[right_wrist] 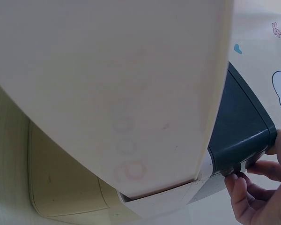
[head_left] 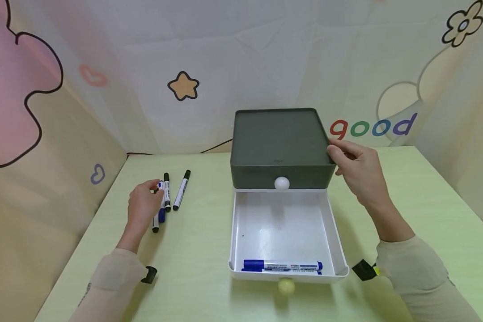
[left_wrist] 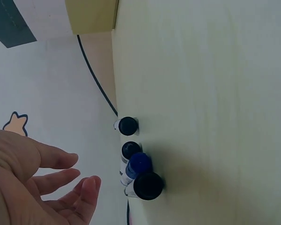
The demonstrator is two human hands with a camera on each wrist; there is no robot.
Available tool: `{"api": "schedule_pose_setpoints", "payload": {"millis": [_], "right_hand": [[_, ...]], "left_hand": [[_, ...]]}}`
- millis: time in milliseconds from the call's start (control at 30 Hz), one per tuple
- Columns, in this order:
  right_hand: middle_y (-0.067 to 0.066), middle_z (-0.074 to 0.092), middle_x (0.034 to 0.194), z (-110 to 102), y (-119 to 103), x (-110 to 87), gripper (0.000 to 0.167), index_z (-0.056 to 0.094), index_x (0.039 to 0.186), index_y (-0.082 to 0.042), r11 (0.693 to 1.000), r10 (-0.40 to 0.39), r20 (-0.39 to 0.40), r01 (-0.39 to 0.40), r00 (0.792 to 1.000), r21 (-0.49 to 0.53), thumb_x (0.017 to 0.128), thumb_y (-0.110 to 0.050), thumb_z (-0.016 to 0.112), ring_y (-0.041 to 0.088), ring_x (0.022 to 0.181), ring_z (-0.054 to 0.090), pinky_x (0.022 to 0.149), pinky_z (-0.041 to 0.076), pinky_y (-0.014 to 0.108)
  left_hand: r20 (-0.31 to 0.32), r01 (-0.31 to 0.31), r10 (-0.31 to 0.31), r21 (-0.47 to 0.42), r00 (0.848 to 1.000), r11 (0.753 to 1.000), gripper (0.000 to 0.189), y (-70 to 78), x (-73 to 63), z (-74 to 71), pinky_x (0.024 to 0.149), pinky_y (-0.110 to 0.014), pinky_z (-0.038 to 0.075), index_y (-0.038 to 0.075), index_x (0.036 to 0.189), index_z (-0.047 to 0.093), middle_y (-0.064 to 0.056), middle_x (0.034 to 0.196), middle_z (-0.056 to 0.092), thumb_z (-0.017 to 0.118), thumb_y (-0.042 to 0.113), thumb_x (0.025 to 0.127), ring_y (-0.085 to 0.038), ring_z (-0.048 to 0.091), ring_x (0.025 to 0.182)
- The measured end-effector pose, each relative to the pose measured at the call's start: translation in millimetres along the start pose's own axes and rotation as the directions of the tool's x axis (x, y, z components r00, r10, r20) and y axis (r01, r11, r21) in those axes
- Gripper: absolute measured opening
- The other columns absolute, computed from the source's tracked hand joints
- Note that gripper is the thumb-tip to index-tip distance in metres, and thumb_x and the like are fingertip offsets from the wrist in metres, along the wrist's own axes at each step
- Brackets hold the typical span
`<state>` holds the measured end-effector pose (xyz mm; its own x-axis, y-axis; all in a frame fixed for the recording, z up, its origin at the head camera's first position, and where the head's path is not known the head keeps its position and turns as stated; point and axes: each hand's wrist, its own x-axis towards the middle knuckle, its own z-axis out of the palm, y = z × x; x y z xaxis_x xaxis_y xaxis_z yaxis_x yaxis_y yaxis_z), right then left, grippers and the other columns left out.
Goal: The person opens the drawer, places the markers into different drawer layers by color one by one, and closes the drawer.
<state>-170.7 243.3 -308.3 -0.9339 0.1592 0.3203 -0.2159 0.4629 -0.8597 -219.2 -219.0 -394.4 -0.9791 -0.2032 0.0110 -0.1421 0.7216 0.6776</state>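
Note:
My left hand hovers over several whiteboard markers on the table, its fingers loosely bent and its fingertips apart from them in the left wrist view. Among these are a blue-capped marker and a black-capped marker lying side by side. Another black-capped marker lies a little to the right. My right hand touches the right side of a dark grey drawer box, thumb and fingertips at its top edge. Below that box a white drawer is pulled out, with two blue markers along its front wall.
A white knob sits on the grey front, and a yellow knob on the white drawer's front. Under the white drawer is a beige tier. A printed cloth hangs behind the table.

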Motion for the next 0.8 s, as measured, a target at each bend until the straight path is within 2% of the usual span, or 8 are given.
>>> {"api": "schedule_pose_setpoints", "payload": {"millis": [133,300,533,800], "right_hand": [[-0.015,0.064,0.102,-0.3,1.7,0.1,0.039,0.065,0.139,-0.007,1.0,0.001,0.001,-0.001,1.0,-0.002,0.105,-0.025,0.06,0.01,0.07,0.056,0.059,0.047,0.017],[-0.015,0.064,0.103,-0.2,2.2,-0.2,0.039,0.065,0.139,-0.007,1.0,-0.003,0.001,0.003,1.0,-0.009,0.105,-0.024,0.059,0.011,0.071,0.056,0.059,0.048,0.017],[-0.015,0.064,0.103,0.2,1.8,-0.3,0.039,0.065,0.139,-0.007,1.0,-0.006,0.002,0.006,1.0,-0.006,0.105,-0.024,0.06,0.011,0.071,0.055,0.059,0.048,0.017],[-0.015,0.064,0.103,0.2,2.4,0.1,0.039,0.065,0.14,-0.007,1.0,0.0,0.0,0.0,1.0,-0.01,0.105,-0.024,0.06,0.011,0.071,0.056,0.059,0.047,0.017]], "left_hand": [[0.01,0.006,-0.006,0.024,1.0,1.0,0.046,-1.9,1.4,4.1,0.045,-0.026,0.032,-0.001,0.147,0.054,-0.026,0.138,0.059,0.055,0.01,0.102,-0.013,0.039,0.052],[0.0,0.014,-0.014,0.047,1.0,0.999,0.046,-2.6,2.1,9.1,0.047,-0.029,0.034,-0.002,0.146,0.055,-0.027,0.136,0.06,0.055,0.007,0.101,-0.017,0.043,0.054],[0.027,0.004,-0.007,0.105,1.0,0.994,0.047,-4.3,3.7,13.0,0.05,-0.031,0.038,-0.002,0.146,0.054,-0.027,0.132,0.06,0.051,0.006,0.1,-0.022,0.05,0.063],[0.034,-0.01,0.005,0.154,0.999,0.988,0.049,-7.6,4.8,16.5,0.057,-0.036,0.042,-0.005,0.141,0.058,-0.026,0.125,0.062,0.046,0.0,0.094,-0.033,0.055,0.085]]}}
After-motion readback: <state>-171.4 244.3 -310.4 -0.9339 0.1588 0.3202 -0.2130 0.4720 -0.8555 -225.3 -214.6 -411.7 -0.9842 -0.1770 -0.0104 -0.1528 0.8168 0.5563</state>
